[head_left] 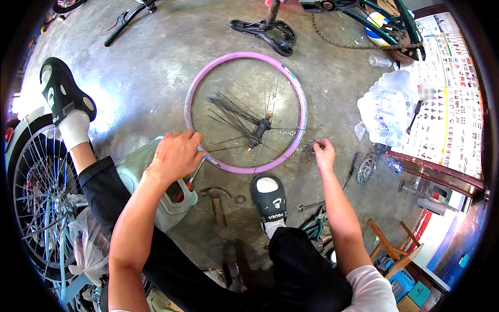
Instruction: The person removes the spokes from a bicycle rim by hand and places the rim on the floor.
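A pink bicycle wheel rim (245, 55) lies flat on the floor in front of me. Inside it rests a dark hub (259, 132) with a bundle of loose black spokes (228, 106); other spokes fan out toward the rim. My left hand (178, 152) is closed over the rim's lower left edge. Just right of the rim, my right hand (324, 152) is pinched near the floor; whatever its fingertips hold is too small to make out. Small metal pieces (297, 154) lie scattered between that hand and the rim.
By my left arm lies a cut-open pale jug (179, 208) with a red-handled screwdriver (191, 182). Near my feet are a hammer (217, 200) and pliers (314, 223). A bicycle wheel (36, 192) stands left, a saddle (267, 34) ahead, plastic bags (387, 109) right.
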